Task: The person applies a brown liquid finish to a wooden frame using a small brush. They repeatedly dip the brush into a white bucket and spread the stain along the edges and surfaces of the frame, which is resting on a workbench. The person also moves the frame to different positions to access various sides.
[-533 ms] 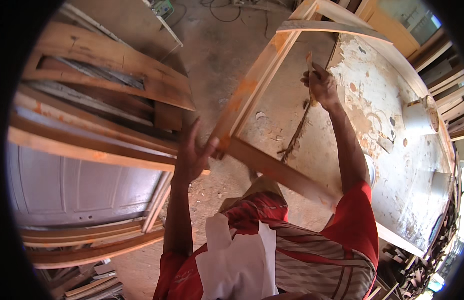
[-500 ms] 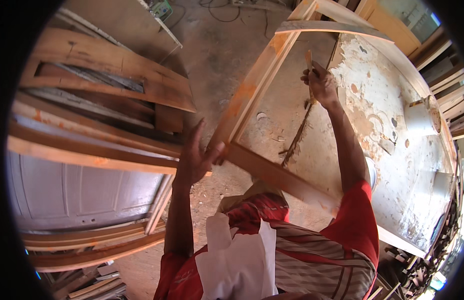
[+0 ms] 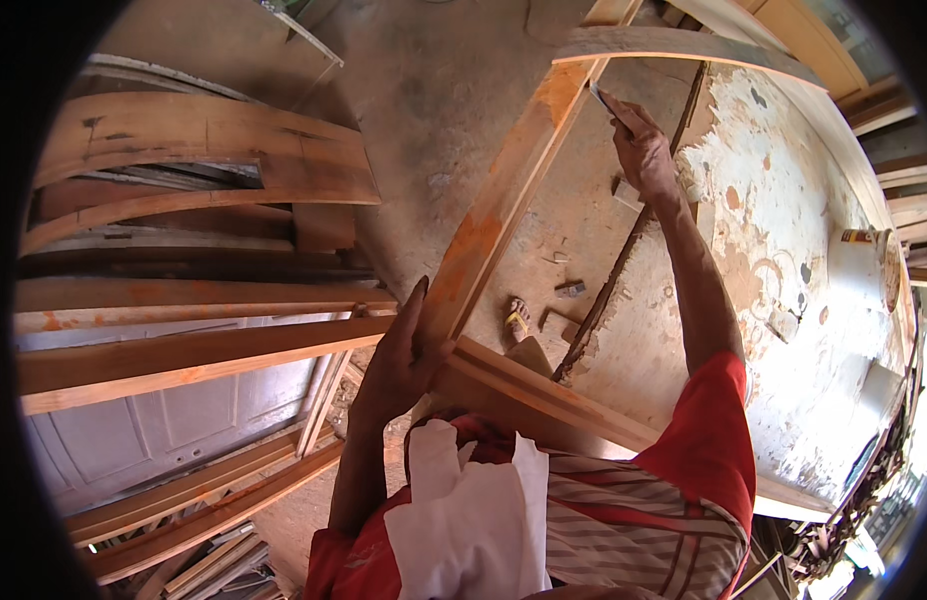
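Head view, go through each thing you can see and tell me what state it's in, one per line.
Left hand: pressed flat against the wooden frame's corner.
Right hand: raised, closed on a small flat tool.
Wooden frame: propped up tilted, orange stain on its long rail.
Wall: paint peeling in patches.
Stacked planks: piled lying flat on the left.
Grey panelled door: lying under the planks.

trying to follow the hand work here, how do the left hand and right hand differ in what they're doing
The left hand lies flat and open against the wooden frame near its lower corner; the right hand reaches far up the frame. The left holds nothing; the right is closed on a small flat tool. Both are bare.
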The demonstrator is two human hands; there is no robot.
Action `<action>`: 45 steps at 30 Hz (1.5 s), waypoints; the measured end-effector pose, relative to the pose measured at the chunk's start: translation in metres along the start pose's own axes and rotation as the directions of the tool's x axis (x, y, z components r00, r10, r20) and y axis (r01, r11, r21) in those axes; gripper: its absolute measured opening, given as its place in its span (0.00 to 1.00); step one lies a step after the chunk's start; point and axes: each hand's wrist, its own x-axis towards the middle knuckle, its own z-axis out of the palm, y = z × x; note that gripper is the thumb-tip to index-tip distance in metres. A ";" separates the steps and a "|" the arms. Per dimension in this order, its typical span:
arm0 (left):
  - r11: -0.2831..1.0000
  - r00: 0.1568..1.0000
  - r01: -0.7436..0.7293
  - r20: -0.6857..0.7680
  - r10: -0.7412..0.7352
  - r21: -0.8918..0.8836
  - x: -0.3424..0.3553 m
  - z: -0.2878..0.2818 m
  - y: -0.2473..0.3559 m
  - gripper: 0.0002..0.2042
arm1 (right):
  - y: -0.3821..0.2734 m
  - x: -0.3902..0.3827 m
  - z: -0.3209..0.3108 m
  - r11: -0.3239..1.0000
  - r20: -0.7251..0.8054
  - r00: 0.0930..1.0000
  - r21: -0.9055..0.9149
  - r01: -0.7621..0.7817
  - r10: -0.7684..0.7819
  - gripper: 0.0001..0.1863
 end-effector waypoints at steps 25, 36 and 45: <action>0.998 0.999 -0.045 -0.016 0.044 -0.038 0.002 0.001 -0.009 0.47 | -0.020 0.037 -0.061 0.816 0.293 0.950 -0.519 0.253 -0.108 0.25; 0.998 0.997 -0.068 -0.025 0.067 -0.019 -0.004 0.002 -0.010 0.49 | -0.019 0.034 -0.036 0.752 0.431 0.901 -0.583 0.308 -0.035 0.26; 0.971 0.969 -0.206 -0.164 0.185 -0.120 0.004 0.004 -0.030 0.44 | -0.019 0.023 -0.063 0.734 0.499 0.846 -0.501 0.459 -0.188 0.25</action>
